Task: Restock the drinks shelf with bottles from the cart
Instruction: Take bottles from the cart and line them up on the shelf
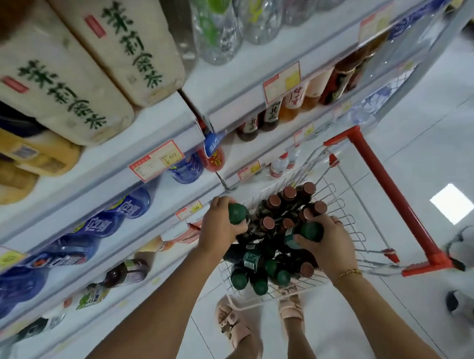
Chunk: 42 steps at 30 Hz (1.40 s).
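fingers (pixel 330 221) curled round 2 green-capped bottles (pixel 237 213) in cart (pixel 388 191)

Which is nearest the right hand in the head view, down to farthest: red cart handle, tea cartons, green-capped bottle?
1. The green-capped bottle: gripped in the right hand itself.
2. The red cart handle: off to the hand's right.
3. The tea cartons: high on the shelf, far upper left.

Two hands (pixel 219 225) (pixel 332 247) around green-capped bottles (pixel 237 213) (pixel 311 231) in cart (pixel 388 194)
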Tool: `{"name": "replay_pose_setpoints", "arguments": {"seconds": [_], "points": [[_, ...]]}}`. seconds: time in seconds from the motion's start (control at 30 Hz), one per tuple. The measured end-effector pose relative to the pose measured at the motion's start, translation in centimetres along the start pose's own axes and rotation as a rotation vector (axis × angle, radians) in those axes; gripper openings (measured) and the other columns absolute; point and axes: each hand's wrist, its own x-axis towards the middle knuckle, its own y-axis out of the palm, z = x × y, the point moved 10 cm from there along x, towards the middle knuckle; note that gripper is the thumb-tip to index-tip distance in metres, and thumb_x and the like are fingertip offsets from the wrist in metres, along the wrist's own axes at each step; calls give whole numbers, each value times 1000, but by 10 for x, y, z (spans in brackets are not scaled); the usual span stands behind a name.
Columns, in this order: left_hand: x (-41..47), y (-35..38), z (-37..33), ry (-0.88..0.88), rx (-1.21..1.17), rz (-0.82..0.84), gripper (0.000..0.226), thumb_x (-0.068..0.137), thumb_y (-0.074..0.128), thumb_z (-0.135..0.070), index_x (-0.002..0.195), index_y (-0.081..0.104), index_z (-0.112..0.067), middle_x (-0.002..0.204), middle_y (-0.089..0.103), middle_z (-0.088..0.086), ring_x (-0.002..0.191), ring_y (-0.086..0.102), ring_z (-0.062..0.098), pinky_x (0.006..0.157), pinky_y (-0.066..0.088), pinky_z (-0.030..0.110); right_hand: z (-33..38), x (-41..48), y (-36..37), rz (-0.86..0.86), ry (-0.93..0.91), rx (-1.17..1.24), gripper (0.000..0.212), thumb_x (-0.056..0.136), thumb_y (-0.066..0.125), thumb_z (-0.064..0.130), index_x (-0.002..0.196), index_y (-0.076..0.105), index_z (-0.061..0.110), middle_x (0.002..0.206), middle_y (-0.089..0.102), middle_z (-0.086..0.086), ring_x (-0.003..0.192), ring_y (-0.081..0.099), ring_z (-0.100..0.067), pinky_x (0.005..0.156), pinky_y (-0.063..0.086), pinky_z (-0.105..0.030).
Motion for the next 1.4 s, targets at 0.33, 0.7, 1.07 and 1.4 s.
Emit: {"name": "replay_pose_setpoints", "arguments": {"seconds": [0.33,0.7,1.07,1.4], "points": [[-149,-262,-155,428,-239,-404,41,61,70,-35,99,55,-34,99,47,-23,95,47,-20,72,36,-6,165,-116,-231,-339,-473,517,33,64,74,31,91,56,36,97,61,9,87,62,-5,73,52,-8],[-254,-464,-264,737,-19,-954,39,66,67,-28,100,62,-10,95,47,-10,90,42,-17,78,32,-4,343,-189,-368,-568,-1044,671,35,76,70,34,106,53,29,107,53,-4,102,58,-14,79,53,-16],[-174,-536,-229,272,-19,-1232,42,72,78,-22,107,67,-3,95,59,9,86,47,10,75,29,-4,526,-83,-367,-265,-1106,425,34,68,81,32,96,69,16,92,66,0,89,60,-15,81,48,-23],[-147,-550,-193,170,-278,-1119,29,84,65,-30,110,61,-19,98,61,-14,86,56,-3,75,40,6,604,-89,-270,384,-1212,421,33,82,69,34,110,64,17,107,67,5,100,61,-9,89,50,-18]]}}
